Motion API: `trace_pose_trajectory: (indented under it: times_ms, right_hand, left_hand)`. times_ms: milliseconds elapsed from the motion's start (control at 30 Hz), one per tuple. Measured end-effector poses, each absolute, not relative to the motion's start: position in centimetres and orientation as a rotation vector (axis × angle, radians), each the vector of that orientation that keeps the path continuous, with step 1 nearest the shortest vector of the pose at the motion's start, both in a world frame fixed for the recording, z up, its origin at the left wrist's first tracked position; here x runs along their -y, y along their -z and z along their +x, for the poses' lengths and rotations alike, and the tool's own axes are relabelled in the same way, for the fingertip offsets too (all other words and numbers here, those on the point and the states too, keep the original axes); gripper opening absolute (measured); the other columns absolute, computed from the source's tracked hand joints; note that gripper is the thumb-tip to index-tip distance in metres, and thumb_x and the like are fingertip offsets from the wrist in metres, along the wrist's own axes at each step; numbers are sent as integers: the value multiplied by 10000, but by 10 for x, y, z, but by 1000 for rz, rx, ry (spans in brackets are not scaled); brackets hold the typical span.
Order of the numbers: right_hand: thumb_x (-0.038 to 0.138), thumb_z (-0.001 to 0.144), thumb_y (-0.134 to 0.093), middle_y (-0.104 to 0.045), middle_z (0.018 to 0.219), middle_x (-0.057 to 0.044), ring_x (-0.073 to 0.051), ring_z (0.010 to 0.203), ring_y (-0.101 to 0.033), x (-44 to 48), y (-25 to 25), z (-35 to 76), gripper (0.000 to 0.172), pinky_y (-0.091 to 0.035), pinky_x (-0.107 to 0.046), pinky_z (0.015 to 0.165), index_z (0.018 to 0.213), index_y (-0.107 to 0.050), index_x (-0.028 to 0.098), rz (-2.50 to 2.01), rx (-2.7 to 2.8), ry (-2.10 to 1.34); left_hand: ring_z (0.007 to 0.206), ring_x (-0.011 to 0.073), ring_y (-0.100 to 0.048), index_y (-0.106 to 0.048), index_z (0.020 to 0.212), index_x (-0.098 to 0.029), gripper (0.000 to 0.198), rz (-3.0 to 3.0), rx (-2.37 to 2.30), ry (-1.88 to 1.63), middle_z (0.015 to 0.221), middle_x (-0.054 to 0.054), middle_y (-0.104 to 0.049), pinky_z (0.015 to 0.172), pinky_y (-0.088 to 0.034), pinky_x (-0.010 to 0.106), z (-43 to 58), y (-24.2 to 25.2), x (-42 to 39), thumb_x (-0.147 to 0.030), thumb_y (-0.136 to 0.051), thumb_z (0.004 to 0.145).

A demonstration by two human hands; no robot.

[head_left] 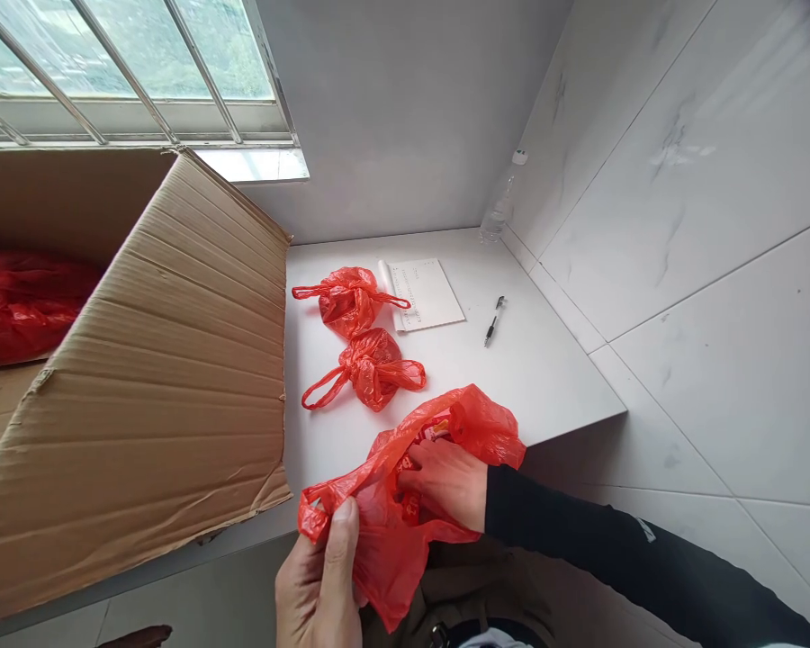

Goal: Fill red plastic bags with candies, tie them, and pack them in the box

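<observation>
A red plastic bag hangs open at the table's front edge. My left hand pinches its rim between thumb and fingers, at the bag's left end. Deep in the bag's mouth is my right hand, in a black sleeve. Its fingers bend down among small red printed packets; the fingertips are hidden, so what they grip cannot be made out. Just beyond lie two knotted red plastic bags, a nearer one and a farther one, each with its handle loops sticking out.
A large open cardboard box stands at the left, with a red bag inside. On the white table are a notepad, a pen and a clear bottle in the corner. Tiled wall bounds the right side.
</observation>
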State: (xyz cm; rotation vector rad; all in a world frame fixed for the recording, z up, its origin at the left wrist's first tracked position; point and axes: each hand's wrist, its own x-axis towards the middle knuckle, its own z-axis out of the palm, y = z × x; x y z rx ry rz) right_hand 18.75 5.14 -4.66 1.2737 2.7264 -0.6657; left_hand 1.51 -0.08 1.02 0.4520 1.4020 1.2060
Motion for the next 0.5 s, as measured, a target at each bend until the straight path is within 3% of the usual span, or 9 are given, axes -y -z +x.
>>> trace_pose_trajectory:
  times_ms: [133,333,500]
  right_hand:
    - [257,997,-552,-621,1095,-90,-213,929,-564,-55,46,190,159,-340,-333,696,1091,-663,192,1284,-2771,646]
    - [230,1030,-495,-633,1068,-89,-223,915,-575,-55,42,189,159,-376,-347,724,1094,-633,185,1341,-2850,506]
    - [286,1023,-521,-627,1082,-91,-238,936,-567,-52,43,189,198,-392,-363,770,1173,-623,205,1339,-2839,518]
  left_hand:
    - [939,298,-743,-792,1022,-189,479,455,-1382,-1219,922,60,-788,829,-613,298,14,-10,2,-512,-855,674]
    - [936,294,-741,-789,1017,-187,500,433,-1422,-1224,895,55,-784,829,-612,293,14,-14,1,-539,-850,668]
    - [902,287,-749,-789,1020,-190,482,445,-1400,-1224,893,54,-786,834,-612,305,15,-16,0,-535,-840,687]
